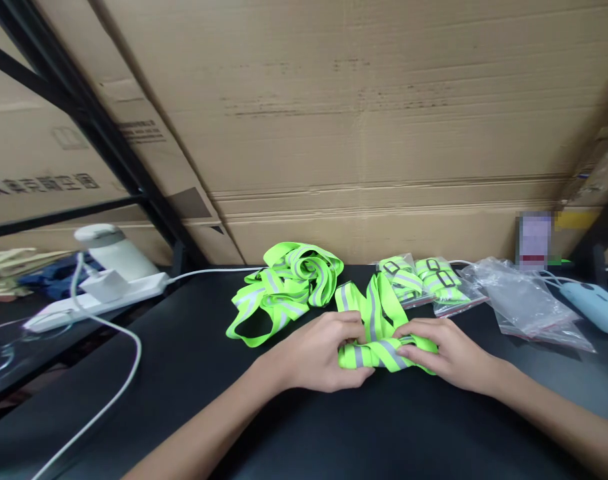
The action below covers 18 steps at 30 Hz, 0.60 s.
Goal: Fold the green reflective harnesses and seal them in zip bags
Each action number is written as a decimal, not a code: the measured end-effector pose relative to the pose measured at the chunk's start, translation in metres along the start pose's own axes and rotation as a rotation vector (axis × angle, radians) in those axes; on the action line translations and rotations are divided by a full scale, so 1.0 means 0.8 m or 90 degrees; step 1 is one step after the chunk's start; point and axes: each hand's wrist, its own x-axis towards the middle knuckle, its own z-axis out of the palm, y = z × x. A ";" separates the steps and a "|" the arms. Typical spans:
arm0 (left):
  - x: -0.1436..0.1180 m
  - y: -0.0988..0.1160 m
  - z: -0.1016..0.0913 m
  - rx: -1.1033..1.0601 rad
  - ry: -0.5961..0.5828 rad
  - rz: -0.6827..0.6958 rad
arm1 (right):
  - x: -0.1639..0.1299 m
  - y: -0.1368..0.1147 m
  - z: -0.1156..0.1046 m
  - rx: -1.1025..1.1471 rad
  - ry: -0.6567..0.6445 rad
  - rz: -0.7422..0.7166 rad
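Both hands grip a neon-green reflective strap (pixel 395 355) with a grey stripe, gathered in folds just above the black tabletop. My left hand (pixel 329 353) is closed around its left end, fingers curled over the top and thumb below. At the right end my right hand (pixel 449 350) pinches the strap between thumb and fingers. More loops of strap (pixel 374 307) rise behind the folded part. A loose heap of the same green strap (pixel 284 287) lies to the left, behind my left hand.
Clear bags with folded green straps (pixel 440 283) lie behind my right hand. Several clear zip bags (pixel 527 303) and a light-blue device (pixel 597 305) are to the right. A white power strip (pixel 104 300), its cable and a white bottle (pixel 117 250) stand left. Cardboard (pixel 384 133) walls the back.
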 end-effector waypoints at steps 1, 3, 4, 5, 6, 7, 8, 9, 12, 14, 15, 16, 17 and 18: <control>0.002 -0.002 0.001 -0.031 0.003 0.010 | 0.001 -0.001 0.000 0.020 0.009 0.006; 0.005 -0.007 0.005 -0.103 0.003 0.030 | 0.002 -0.001 0.001 0.049 0.026 0.004; 0.007 -0.011 0.007 -0.140 -0.003 0.039 | 0.002 -0.001 0.000 0.056 0.028 0.003; 0.008 -0.016 0.009 -0.174 -0.010 0.045 | 0.001 -0.002 0.000 0.061 0.025 0.010; 0.009 -0.020 0.010 -0.202 -0.020 0.048 | 0.000 -0.002 0.000 0.066 0.019 0.025; 0.010 -0.025 0.012 -0.223 -0.029 0.043 | -0.001 -0.002 -0.001 0.071 0.012 0.049; 0.010 -0.029 0.013 -0.239 -0.037 0.034 | -0.003 -0.002 -0.001 0.076 0.007 0.076; 0.011 -0.032 0.014 -0.249 -0.043 0.021 | -0.005 -0.003 -0.001 0.078 0.004 0.100; 0.011 -0.036 0.015 -0.275 -0.054 -0.010 | -0.009 -0.008 0.001 0.063 0.005 0.127; 0.011 -0.034 0.016 -0.303 -0.066 -0.008 | -0.011 -0.012 0.003 0.045 -0.004 0.112; 0.012 -0.031 0.017 -0.319 -0.074 -0.006 | -0.012 -0.014 0.005 0.040 -0.011 0.104; 0.012 -0.029 0.017 -0.332 -0.084 -0.006 | -0.013 -0.015 0.006 0.033 -0.014 0.098; 0.012 -0.026 0.017 -0.339 -0.094 -0.009 | -0.013 -0.015 0.008 0.023 -0.011 0.094; 0.012 -0.024 0.017 -0.337 -0.100 -0.014 | -0.012 -0.015 0.009 0.009 -0.004 0.089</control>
